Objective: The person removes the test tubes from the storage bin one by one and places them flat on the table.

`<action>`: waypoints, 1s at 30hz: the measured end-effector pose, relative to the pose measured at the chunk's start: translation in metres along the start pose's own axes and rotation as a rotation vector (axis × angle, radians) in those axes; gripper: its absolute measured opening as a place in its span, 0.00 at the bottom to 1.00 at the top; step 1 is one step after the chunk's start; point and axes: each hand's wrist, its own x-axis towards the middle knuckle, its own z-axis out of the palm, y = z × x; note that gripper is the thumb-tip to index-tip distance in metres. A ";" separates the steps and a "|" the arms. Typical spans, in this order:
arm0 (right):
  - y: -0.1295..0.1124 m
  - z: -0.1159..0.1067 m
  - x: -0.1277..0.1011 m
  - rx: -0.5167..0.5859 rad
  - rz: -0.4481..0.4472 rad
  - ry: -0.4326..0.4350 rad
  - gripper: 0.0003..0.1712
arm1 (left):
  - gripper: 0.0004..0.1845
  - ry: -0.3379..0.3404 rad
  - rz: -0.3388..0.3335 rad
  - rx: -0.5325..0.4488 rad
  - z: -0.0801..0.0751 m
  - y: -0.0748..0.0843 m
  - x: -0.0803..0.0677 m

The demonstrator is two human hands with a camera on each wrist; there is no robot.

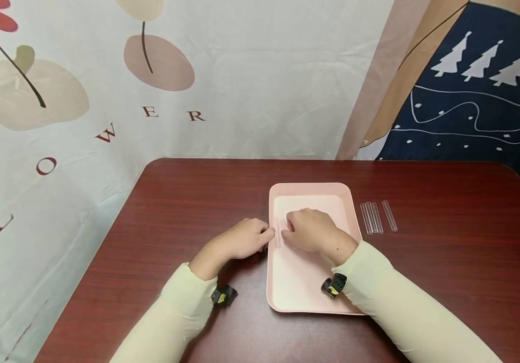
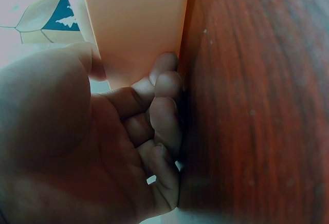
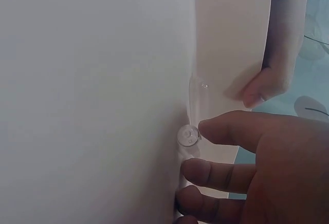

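Note:
My left hand (image 1: pixel 246 239) grips the left side of a pink tray (image 1: pixel 287 297). Its thumb is at the rim, and its curled fingers (image 2: pixel 167 121) lie low against the outer wall, beside the table. Inside the tray, my right hand (image 1: pixel 312 231) is near the left wall, palm down. Its thumb and fingers pinch a clear tube (image 3: pixel 188 135), whose round end shows by the thumb tip in the right wrist view. Another clear tube (image 1: pixel 277 237) lies along the tray's left inner wall. The fingers hide much of the held tube.
Several clear tubes (image 1: pixel 371 218) lie side by side on the dark red table (image 1: pixel 459 242), right of the tray. One more tube (image 1: pixel 389 216) lies slightly apart from them. A printed cloth (image 1: pixel 260 91) hangs behind the table's back edge.

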 end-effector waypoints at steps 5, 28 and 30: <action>0.001 0.000 0.000 0.004 0.002 -0.002 0.17 | 0.20 -0.002 -0.002 0.000 0.000 0.000 0.000; 0.001 -0.001 0.002 0.016 0.006 -0.010 0.16 | 0.20 -0.012 0.004 -0.002 -0.002 -0.001 0.002; 0.001 -0.001 0.003 0.019 0.007 -0.011 0.16 | 0.21 -0.012 0.006 -0.005 -0.003 -0.001 0.002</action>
